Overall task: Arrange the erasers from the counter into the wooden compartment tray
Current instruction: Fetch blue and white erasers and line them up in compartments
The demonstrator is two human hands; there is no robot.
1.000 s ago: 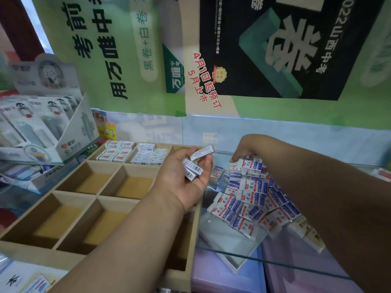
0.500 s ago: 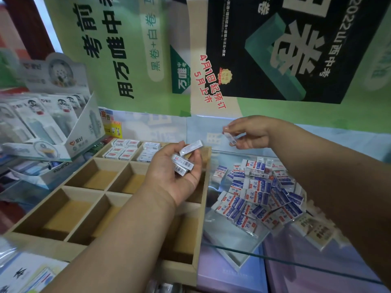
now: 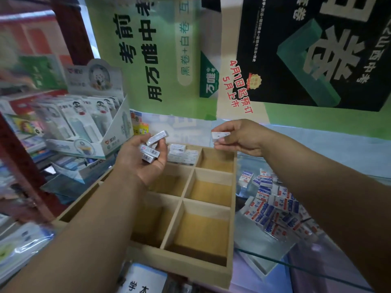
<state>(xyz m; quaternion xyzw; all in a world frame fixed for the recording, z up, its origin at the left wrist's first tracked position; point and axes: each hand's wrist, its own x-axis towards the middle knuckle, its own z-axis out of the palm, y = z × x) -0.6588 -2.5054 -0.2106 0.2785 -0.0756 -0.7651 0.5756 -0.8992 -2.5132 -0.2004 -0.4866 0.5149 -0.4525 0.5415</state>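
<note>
Erasers (image 3: 273,210) lie in a loose heap on the glass desk (image 3: 254,237), just right of the wooden tray (image 3: 231,208). A few are already packed in the tray's far compartments (image 3: 183,154); the rest of the compartments I can see are bare. My left hand (image 3: 143,159) is cupped palm up above the tray's far left part, fingers curled around a small stack of erasers (image 3: 149,152), with one more (image 3: 157,137) pinched on top at the fingertips. My right hand (image 3: 239,138) hangs above the tray's far right corner, thumb and forefinger closed on a single eraser (image 3: 220,135) by its long edges.

These look like light, stiff little blocks in glossy paper sleeves, so I judge they need almost no force, but the sleeves are probably slick and the stack in my palm could slide apart if I tilt it. Taking each by its two long sides, as my right hand does, seems the surest hold, and should let me lay it flat beside its neighbours.
</note>
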